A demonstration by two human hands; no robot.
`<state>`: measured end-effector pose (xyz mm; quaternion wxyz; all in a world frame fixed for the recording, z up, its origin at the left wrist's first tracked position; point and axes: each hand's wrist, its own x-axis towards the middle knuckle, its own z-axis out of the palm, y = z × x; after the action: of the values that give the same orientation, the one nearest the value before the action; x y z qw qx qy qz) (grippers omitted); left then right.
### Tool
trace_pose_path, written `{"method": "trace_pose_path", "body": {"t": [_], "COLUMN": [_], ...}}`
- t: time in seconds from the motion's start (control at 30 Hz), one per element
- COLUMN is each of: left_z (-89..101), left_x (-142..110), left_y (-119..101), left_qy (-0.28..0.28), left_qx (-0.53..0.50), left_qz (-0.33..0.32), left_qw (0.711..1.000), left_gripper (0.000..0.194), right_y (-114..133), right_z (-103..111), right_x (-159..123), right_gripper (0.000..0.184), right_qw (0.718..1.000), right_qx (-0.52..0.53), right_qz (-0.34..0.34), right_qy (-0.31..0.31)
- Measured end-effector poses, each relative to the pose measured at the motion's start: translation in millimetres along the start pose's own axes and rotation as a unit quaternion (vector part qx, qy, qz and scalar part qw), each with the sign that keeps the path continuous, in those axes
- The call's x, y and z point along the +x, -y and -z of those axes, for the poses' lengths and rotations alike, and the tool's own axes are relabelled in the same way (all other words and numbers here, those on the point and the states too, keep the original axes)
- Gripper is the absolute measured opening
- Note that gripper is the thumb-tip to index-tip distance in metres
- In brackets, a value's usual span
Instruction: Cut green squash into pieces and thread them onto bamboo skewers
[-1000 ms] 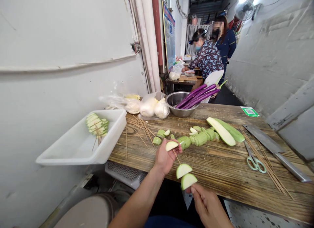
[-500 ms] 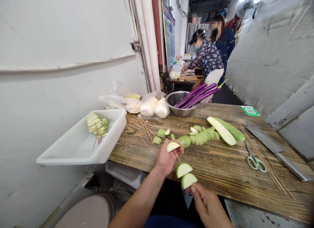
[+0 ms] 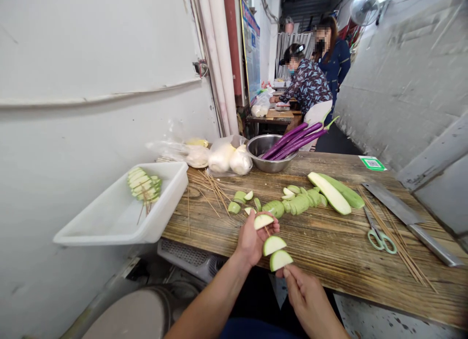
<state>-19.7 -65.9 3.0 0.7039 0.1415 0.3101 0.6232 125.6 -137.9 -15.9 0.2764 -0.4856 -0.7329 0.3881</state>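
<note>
My left hand (image 3: 252,239) pinches a pale green gourd slice (image 3: 263,221) at the tip of a thin bamboo skewer. Two more half-moon slices (image 3: 277,252) sit threaded lower on the same skewer. My right hand (image 3: 305,297) grips the skewer's near end just below the lowest slice, over the front edge of the wooden table (image 3: 329,251). A row of cut gourd slices (image 3: 296,202) and two long gourd halves (image 3: 336,193) lie further back.
A white tub (image 3: 120,217) at the left holds finished skewers (image 3: 143,185). Loose bamboo skewers (image 3: 210,188), bagged white items (image 3: 228,159), a steel bowl of purple eggplants (image 3: 272,151), scissors (image 3: 380,236) and a cleaver (image 3: 409,217) lie on the table. Two people (image 3: 310,83) work behind.
My left hand has slid its slice down the skewer toward the other two, closing the gap. My right hand has risen a little with the skewer.
</note>
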Motion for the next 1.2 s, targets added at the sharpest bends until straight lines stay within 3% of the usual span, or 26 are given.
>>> {"method": "trace_pose_path", "body": {"t": [0.4,0.67,0.9,1.03,1.1,1.2], "left_z": [3.6,2.4,0.6,6.9,16.0,37.7], "left_x": [3.2,0.1,-6.8,-2.5,2.4,10.1], "left_y": [-2.1,-2.4,14.2,13.0,7.4,-3.9], "left_qy": [-0.002,0.002,-0.027,-0.026,-0.04,-0.088], "left_qx": [-0.022,-0.009,0.018,0.021,0.052,0.198], "left_qz": [0.019,-0.001,0.004,0.037,-0.002,-0.145], "left_qw": [1.0,1.0,0.999,0.999,0.998,0.965], "left_gripper": [0.045,0.034,0.043,0.05,0.05,0.038], "right_y": [5.4,2.2,-3.2,-12.7,-23.6,-43.5], "right_z": [0.0,-3.0,-9.7,-15.4,-17.9,-19.3], "right_x": [4.7,3.5,13.3,19.9,21.1,21.5], "right_gripper": [0.042,0.044,0.041,0.044,0.044,0.044], "right_qw": [1.0,1.0,0.998,0.996,0.988,0.961], "right_qx": [0.004,0.001,0.001,-0.026,-0.083,-0.195], "right_qz": [0.017,0.023,0.033,0.05,0.071,0.098], "right_qy": [-0.007,-0.018,-0.048,-0.075,-0.112,-0.171]}}
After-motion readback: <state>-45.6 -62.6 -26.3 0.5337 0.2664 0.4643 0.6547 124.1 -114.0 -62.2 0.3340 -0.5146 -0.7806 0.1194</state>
